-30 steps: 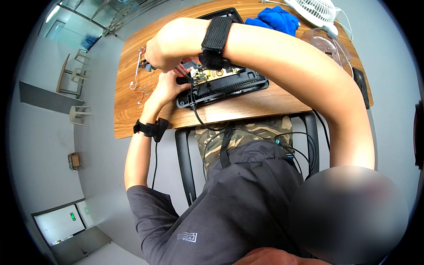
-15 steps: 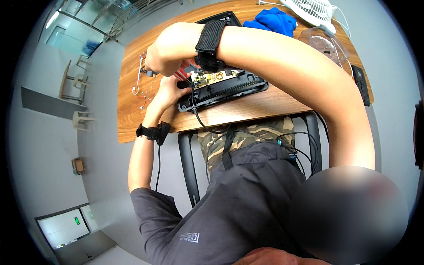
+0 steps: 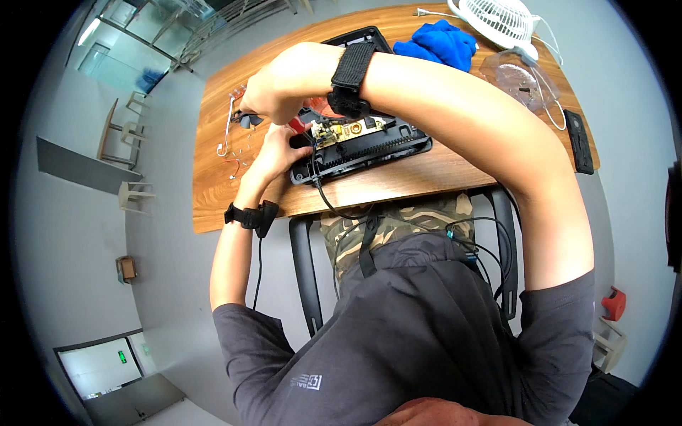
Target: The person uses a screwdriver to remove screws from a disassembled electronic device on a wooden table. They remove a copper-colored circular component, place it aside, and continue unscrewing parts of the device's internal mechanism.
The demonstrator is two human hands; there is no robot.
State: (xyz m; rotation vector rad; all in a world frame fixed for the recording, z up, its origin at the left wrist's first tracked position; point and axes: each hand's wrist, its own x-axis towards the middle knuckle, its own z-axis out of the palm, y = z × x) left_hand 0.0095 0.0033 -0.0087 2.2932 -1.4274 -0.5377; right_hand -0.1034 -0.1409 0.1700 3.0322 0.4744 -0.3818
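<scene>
"Where is the thing being worked on?"

"A long black housing (image 3: 369, 157) lies tilted across the wooden desk (image 3: 469, 165), near the edge closest to the seated person. A pale yellow circuit board (image 3: 369, 128) shows inside it, and a black cable (image 3: 323, 197) drops from its left end toward the person's lap."

"And the hands?"

"The left hand (image 3: 275, 150) is at the housing's left end, its thumb against the black plastic. The right hand (image 3: 273, 86) reaches across from the right, above and just beyond the left. A red object (image 3: 298, 125) shows between them."

"How is each grip?"

"I cannot tell for either. The right fingers are mostly turned from view, and the left fingertips are partly covered, so which hand has the red object is unclear."

"What else is around?"

"Thin wires (image 3: 229, 129) lie left of the hands. Beyond the right forearm are a black frame (image 3: 369, 35), partly covered by the arm, and a bunched blue cloth (image 3: 440, 46). Farther right stands a white fan (image 3: 497, 18), with a clear plastic piece (image 3: 506, 77) in front. A flat black object (image 3: 580, 142) lies at the right edge."
</scene>
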